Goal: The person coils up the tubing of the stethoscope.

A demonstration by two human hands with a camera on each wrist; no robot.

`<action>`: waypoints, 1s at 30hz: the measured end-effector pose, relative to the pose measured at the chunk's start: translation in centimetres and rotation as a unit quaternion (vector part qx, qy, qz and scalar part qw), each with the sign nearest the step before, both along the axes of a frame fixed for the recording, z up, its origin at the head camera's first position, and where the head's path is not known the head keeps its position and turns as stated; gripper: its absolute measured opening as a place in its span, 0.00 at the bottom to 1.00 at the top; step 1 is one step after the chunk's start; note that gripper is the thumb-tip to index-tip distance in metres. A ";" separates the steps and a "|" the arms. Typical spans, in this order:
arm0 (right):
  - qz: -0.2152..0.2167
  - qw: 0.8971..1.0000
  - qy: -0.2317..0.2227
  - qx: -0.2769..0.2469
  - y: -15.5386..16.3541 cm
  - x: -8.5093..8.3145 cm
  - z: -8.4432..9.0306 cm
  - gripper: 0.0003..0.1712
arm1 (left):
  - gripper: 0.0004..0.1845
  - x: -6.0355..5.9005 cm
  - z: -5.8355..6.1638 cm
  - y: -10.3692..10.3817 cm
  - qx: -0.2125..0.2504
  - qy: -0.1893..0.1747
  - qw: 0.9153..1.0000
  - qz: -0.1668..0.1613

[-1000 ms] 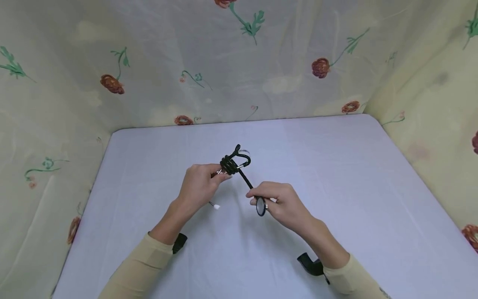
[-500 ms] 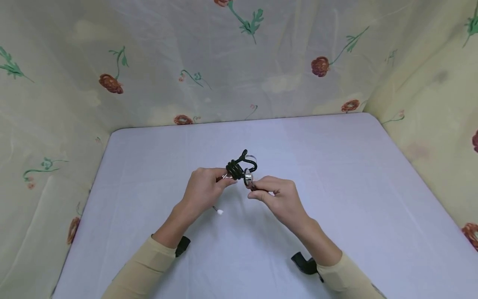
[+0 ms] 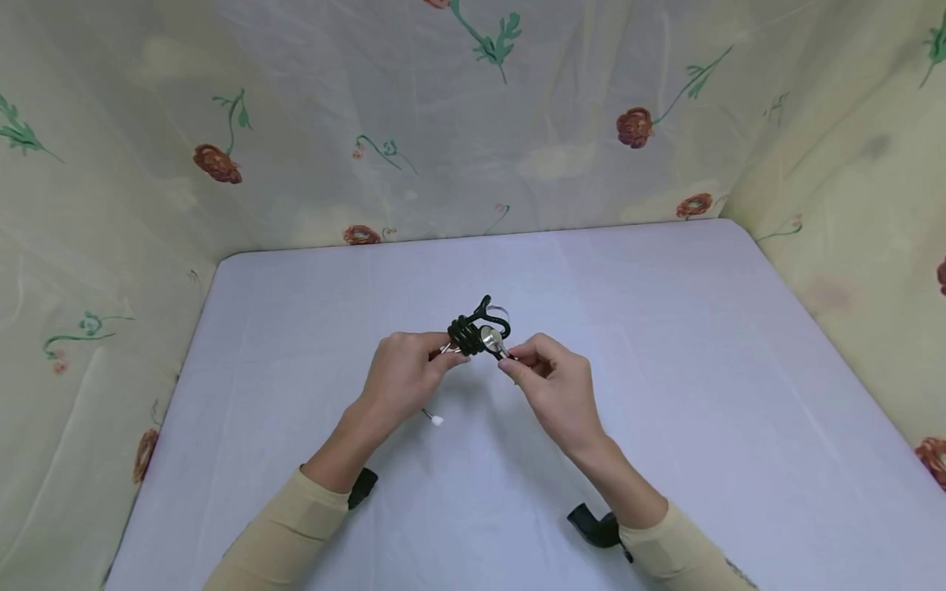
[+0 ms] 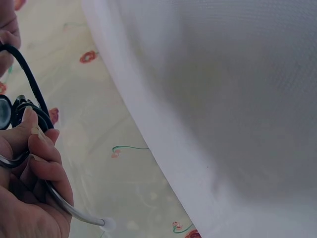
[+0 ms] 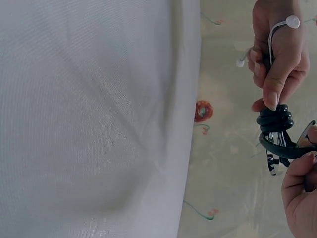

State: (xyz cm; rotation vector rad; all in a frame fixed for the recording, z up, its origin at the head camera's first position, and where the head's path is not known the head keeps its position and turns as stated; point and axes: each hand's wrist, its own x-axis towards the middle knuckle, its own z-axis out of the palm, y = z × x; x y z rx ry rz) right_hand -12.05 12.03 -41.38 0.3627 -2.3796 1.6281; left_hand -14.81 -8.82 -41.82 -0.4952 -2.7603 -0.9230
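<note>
A black stethoscope (image 3: 464, 335) is held up over the table, its tubing wound in several tight loops around the metal ear tubes. My left hand (image 3: 399, 369) grips those ear tubes just below the coil. One white ear tip (image 3: 437, 420) sticks out beneath that hand; both show in the right wrist view, including the upper ear tip (image 5: 292, 22). With thumb and fingers, my right hand (image 3: 557, 390) pinches the tubing end by the round silver chest piece (image 3: 491, 338), which lies close against the coil (image 5: 275, 119). My fingers partly hide the tube's end.
A white-covered table (image 3: 665, 328) spreads beneath both hands. Flower-printed curtains (image 3: 547, 123) hang behind it and at the sides. A black wrist mount (image 3: 594, 525) sits at the right forearm, another mount (image 3: 362, 488) at the left.
My right hand has brought the chest piece up and left to the coil, then turned it so its face shows. My left hand shifted slightly right and down with the stethoscope.
</note>
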 end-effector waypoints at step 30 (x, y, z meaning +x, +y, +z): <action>-0.063 0.996 0.042 0.043 -1.3 -0.8 -0.3 0.09 | 0.15 1.1 0.1 1.2 -0.078 0.098 0.992 -0.009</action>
